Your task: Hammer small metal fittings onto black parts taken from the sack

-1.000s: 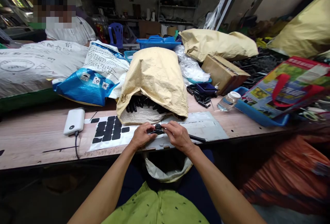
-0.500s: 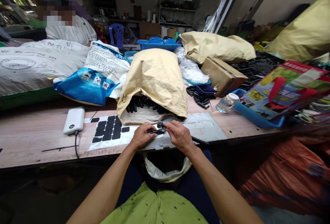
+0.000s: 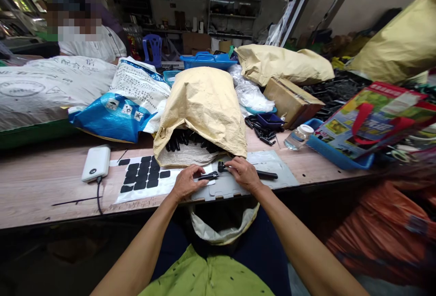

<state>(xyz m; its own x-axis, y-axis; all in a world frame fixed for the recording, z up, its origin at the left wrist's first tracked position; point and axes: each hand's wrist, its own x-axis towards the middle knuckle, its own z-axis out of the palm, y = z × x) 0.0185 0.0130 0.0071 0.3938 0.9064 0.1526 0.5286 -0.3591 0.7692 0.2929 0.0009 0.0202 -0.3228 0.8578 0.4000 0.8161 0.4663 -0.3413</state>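
Note:
My left hand (image 3: 186, 183) is closed on a slim black part (image 3: 208, 176), pinched between thumb and fingers just above the grey board (image 3: 245, 190). A small hammer (image 3: 267, 175) is gripped by my right hand (image 3: 243, 174). Its dark round head shows left of my fingers and its black handle to their right, while my hand hides the shaft between. A short space separates the hammer head from the black part. Behind both hands lies a tan sack (image 3: 204, 96), its mouth facing me with many black parts (image 3: 177, 141) inside.
Left of my hands is a white sheet with black squares (image 3: 143, 173), then a white power bank (image 3: 96, 163) with a cable. At right stand a jar (image 3: 299, 137), a blue tray (image 3: 350, 162) and a cardboard box (image 3: 293, 100). An open sack (image 3: 221, 232) hangs below the table edge.
My right hand has moved right with the hammer, drawing its head away from the black part. My left hand stays near the same place, still holding the part. The view has shifted slightly.

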